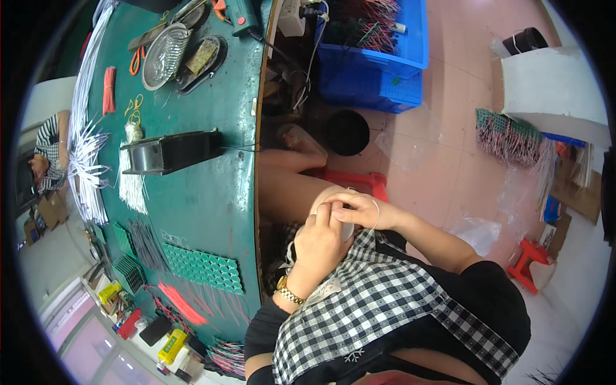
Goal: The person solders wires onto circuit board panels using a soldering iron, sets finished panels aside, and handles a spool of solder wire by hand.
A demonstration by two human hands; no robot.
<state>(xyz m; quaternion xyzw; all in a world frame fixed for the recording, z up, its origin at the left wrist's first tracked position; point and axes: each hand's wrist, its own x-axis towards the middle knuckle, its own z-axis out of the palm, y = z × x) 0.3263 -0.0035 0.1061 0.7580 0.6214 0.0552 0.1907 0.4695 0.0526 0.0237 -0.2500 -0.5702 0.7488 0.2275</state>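
Observation:
My left hand (321,240), with a gold watch (289,292) at its wrist, rests in my lap with its fingers curled. Over it lies my right hand (360,210), its fingers bent and touching the left ones. A thin pale band (376,215) circles the right wrist. Between the hands a bit of something whitish (347,231) shows, too covered to name. Both hands are closed together, beside the table edge and above a black-and-white checked apron (359,292).
On the green table (212,109) stand a black box-shaped device (173,153), green circuit boards (202,266), red wires (183,305), white wires (131,186) and a soldering-iron stand (172,58). Blue crates (378,86), a black bucket (348,133) and a red stool (359,183) stand on the floor.

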